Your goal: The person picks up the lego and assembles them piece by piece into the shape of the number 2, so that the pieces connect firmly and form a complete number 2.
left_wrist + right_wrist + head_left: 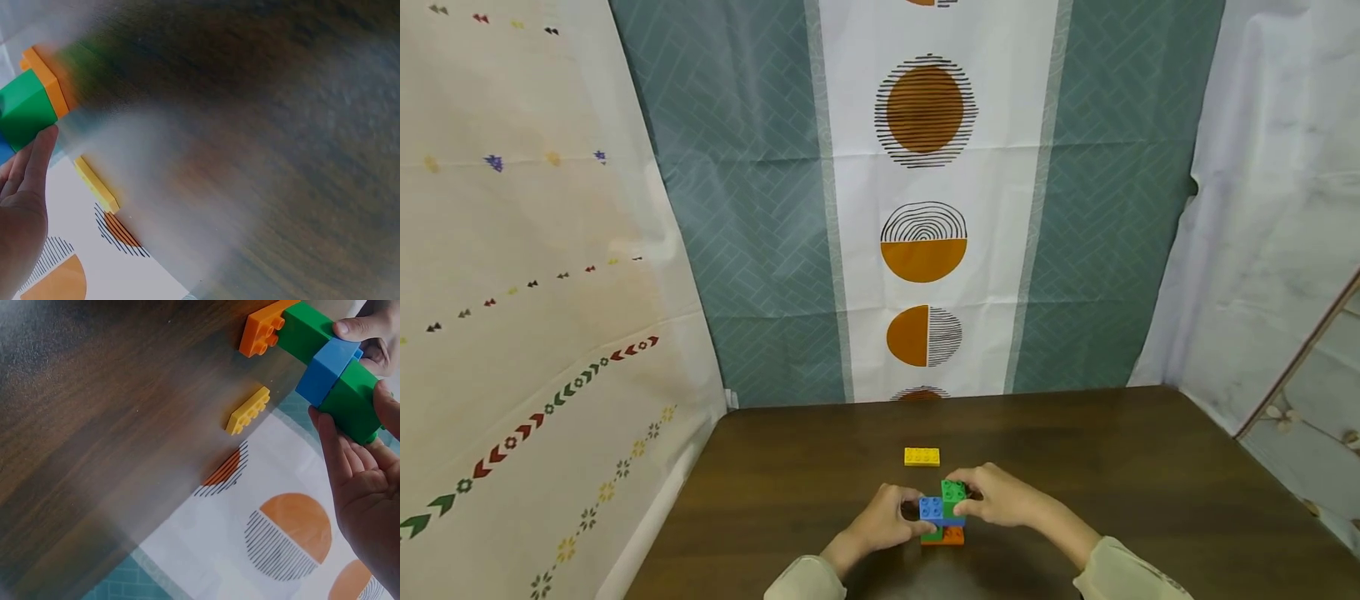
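Note:
A stack of toy building bricks stands on the table between both hands. Its base is a flat orange brick [953, 536], with a lower green brick [28, 106] on one end. A blue brick [328, 370] lies across that green one and overhangs the bare orange studs. On the blue brick's right end sits an upper green brick [953, 493]. My left hand [883, 523] grips the stack from the left, around the blue and lower green bricks. From the right, my right hand [1003, 496] pinches the upper green brick between thumb and fingers.
A flat yellow brick [922, 457] lies on the dark wooden table [805, 475], a little beyond the stack. Patterned cloth [760, 250] hangs behind the table's far edge, with more cloth along both sides.

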The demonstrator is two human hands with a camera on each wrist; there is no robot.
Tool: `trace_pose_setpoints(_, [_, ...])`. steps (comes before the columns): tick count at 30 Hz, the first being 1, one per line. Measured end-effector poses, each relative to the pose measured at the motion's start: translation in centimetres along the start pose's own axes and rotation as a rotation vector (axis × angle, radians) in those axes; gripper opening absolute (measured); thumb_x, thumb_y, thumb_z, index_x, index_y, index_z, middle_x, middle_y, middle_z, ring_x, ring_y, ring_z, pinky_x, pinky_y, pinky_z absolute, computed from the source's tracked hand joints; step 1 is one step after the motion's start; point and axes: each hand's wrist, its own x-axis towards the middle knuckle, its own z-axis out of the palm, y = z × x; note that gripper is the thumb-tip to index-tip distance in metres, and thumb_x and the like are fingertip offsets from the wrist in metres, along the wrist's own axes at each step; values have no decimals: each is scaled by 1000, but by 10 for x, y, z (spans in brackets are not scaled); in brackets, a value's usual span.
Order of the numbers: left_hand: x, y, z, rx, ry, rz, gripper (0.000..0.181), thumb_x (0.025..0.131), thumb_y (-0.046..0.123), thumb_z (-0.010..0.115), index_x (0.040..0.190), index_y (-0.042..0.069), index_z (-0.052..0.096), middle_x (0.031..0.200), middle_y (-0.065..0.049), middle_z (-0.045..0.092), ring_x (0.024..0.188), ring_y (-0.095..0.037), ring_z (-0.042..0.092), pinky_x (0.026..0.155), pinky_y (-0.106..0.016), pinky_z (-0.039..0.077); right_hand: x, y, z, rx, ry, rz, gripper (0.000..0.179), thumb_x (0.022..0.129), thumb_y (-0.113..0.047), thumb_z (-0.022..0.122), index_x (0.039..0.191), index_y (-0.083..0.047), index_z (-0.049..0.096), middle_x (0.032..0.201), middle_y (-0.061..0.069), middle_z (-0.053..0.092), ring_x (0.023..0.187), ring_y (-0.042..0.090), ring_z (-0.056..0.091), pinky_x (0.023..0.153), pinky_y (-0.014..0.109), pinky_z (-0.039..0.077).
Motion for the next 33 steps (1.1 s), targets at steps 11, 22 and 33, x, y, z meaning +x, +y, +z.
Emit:
trace_pose_setpoints(11, [1,0,3,-47,15,13,18,81,14,79,91,1,73,83,-7,75,69,5,59,66,-15,52,-6,3,5,34,62,5,44,91,-15,67,124,12,58,84,2,70,65,0,50,58,16,44])
trace_pose_setpoints(22, [2,-1,5,-16,15,18,20,81,16,79,92,1,73,84,-6,75,68,5,59,65,-14,51,-12,8,15,13,138,-38,44,93,-19,65,125,10,57,86,0,70,74,-3,56,66,16,50])
trace_pose_setpoints(33, [-3,0,4,-84,39,-3,22,81,14,78,97,0,73,87,-9,75,73,2,62,67,-16,53,-9,12,20,95,171,1,43,93,-20,66,125,6,57,103,12,74,93,11,69,78,25,56])
